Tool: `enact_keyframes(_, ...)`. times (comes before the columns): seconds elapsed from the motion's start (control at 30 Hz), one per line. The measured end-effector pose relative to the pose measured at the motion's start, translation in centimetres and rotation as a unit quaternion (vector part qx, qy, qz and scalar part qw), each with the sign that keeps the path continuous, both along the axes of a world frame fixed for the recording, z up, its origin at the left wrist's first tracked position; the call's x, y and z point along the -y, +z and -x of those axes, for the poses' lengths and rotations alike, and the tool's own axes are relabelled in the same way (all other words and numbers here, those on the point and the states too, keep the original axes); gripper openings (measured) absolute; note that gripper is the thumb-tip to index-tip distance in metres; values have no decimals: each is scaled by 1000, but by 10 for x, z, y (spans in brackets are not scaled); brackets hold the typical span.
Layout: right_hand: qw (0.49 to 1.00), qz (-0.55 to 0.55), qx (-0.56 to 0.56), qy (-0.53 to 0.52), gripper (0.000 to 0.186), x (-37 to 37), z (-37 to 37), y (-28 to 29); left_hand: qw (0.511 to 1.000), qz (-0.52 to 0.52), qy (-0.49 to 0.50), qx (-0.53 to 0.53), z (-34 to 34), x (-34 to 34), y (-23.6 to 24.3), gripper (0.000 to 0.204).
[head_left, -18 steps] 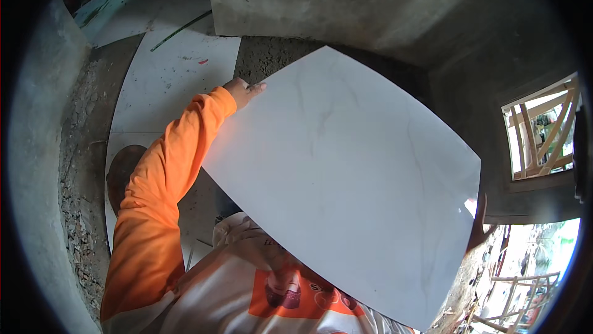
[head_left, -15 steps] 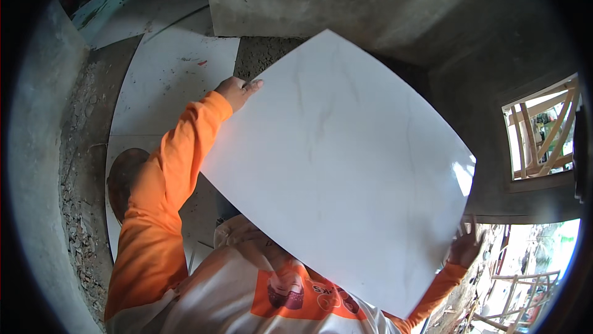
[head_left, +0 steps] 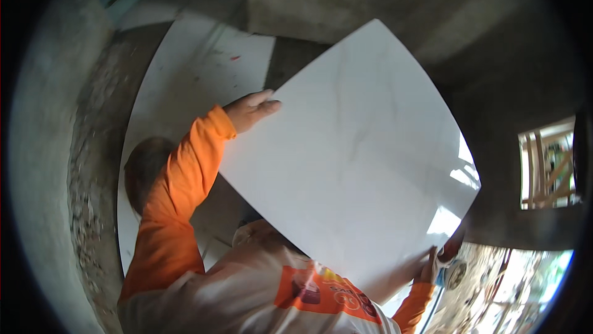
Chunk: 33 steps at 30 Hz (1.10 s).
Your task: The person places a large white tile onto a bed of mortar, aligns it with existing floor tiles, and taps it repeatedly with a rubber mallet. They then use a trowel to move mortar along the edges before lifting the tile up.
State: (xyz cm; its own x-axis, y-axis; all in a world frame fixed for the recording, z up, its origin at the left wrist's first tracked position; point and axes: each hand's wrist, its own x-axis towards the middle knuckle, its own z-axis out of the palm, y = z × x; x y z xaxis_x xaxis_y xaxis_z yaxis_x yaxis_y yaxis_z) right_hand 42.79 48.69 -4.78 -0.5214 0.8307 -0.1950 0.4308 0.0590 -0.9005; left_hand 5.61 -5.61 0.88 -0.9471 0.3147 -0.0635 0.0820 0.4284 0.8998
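"One sure hold, or two?"

"One I can vouch for: my left hand point(head_left: 252, 109) is clamped on the tile point(head_left: 358, 161), thumb over the face at its edge. My right hand point(head_left: 425, 269) is by the near right edge; whether its fingers are closed there, I cannot tell."

"Where's the tile from your left hand?"

"Out to its right, one corner pointing away from me, the near side beside my shirt point(head_left: 265, 284)."

"What else is about?"

"Just right of my right hand, a round blue-and-grey thing point(head_left: 456, 274), too blurred to name. Past my left hand, the white floor point(head_left: 191, 75); well to its right, a window point(head_left: 546, 164)."

"How do you handle it well?"

"I'd press with a flat left thumb, bear the weight with the right from below, and mind the far corner near the wall point(head_left: 296, 0)."
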Motion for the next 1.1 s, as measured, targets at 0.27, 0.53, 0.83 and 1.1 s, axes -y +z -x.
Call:
enact_keyframes(0.27,968,-206,144,-21,62,-35,60,70,996,24,-43,80,34,-55,33,75)
enact_keyframes(0.53,949,-271,157,38,62,-96,136,200,991,-8,-21,132,73,-83,43,59)
enact_keyframes(0.83,954,-218,203,29,62,-221,219,206,963,198,-117,-140,138,-123,14,35)
enact_keyframes(1.1,927,-236,290,-6,69,-335,297,56,988,35,121,92,108,-161,-111,77)
